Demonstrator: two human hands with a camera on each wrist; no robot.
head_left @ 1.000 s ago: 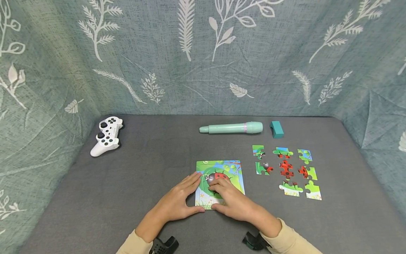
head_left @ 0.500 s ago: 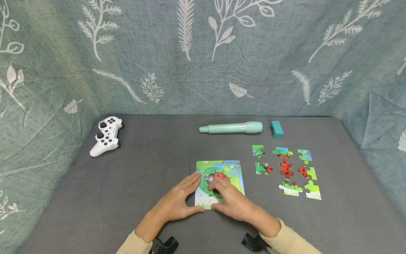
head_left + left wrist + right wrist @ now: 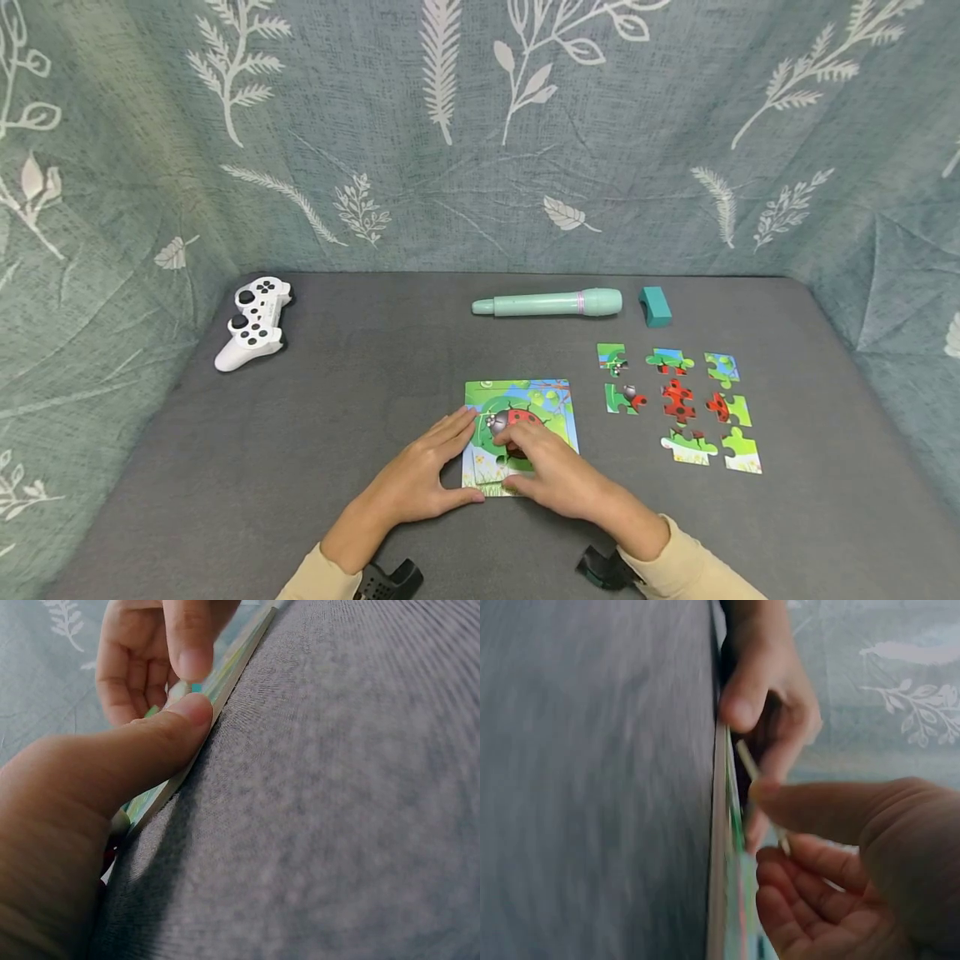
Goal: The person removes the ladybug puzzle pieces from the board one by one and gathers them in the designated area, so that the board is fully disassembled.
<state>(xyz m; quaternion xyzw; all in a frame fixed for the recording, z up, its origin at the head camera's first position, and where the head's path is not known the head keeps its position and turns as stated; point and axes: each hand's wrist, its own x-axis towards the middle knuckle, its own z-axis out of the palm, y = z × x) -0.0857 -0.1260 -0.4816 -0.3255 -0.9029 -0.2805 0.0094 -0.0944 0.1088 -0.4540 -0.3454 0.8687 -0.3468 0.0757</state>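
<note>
A square ladybug jigsaw puzzle board (image 3: 555, 398) lies on the dark table in the head view. My left hand (image 3: 423, 471) holds its near left corner, fingers along the left side and thumb (image 3: 161, 746) at the near edge. Over the board's near part, my right hand (image 3: 558, 471) pinches a puzzle piece (image 3: 489, 468) with flowers on it, tilted up from the board. In the right wrist view the thin edge of this piece (image 3: 745, 759) shows between thumb and fingers. My right hand covers part of the board.
Right of the board several loose ladybug puzzle pieces (image 3: 678, 402) lie in rows. Behind are a mint-green microphone-shaped object (image 3: 546, 303) and a teal block (image 3: 656, 307). A white game controller (image 3: 255, 325) is at the far left. A patterned curtain (image 3: 480, 192) hangs behind the table.
The flowered puzzle piece has tilted up from the board in my right hand, which has shifted slightly right. My left hand has stayed at the board's corner.
</note>
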